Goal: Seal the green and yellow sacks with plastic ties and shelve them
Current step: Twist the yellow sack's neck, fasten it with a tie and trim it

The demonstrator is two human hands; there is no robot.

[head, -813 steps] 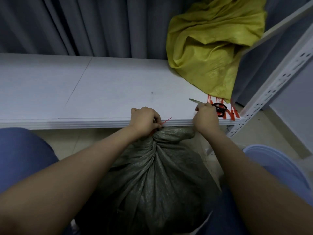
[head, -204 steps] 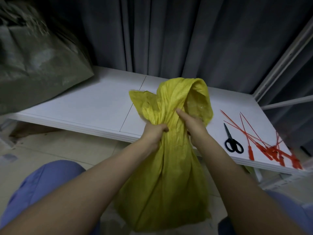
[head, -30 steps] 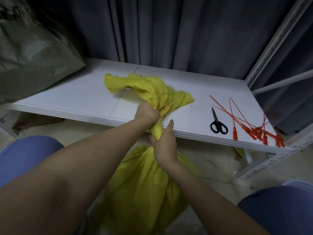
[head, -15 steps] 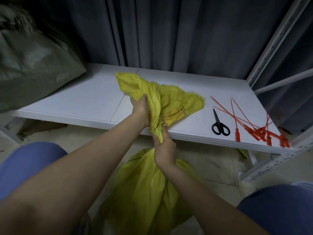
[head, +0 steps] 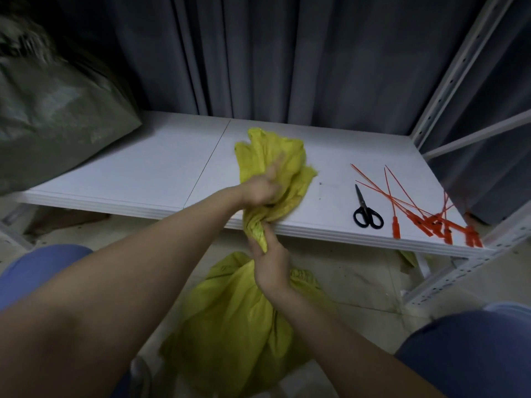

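**Yellow sack held by its twisted neck at the shelf edge**

At far left the green sack (head: 51, 124) sits on the shelf, a bulging, dull olive mass of woven plastic with a faint sheen and a frayed, bunched top. The shelf board (head: 143, 173) under it is flat, matt white and smooth, with one thin seam across it and a layered front edge. Pleated grey curtain (head: 287, 53) hangs behind in soft vertical folds.

At centre is the yellow sack (head: 235, 326), of thin, crinkled woven cloth. Its full body stands on the pale floor (head: 359, 277) in front of the shelf, between the person's blue-clad knees. Its neck is wrung into a tight rope at the board's edge, and its loose mouth lies crumpled on the board. The left hand (head: 263, 188) is blurred. Its fingers reach up into the crumpled mouth, and whether they close on the cloth cannot be told. Just below the board's edge, the right hand (head: 271, 265) has its fingers wrapped tightly round the twisted neck.

To the right, black-handled scissors (head: 366, 209) lie shut on the board, blades pointing away. Beside them is a loose fan of thin red plastic ties (head: 425, 216), with stiff straight tails and blocky heads clustered near the front corner. At far right rises a pale metal upright (head: 451, 70) punched with a row of holes.
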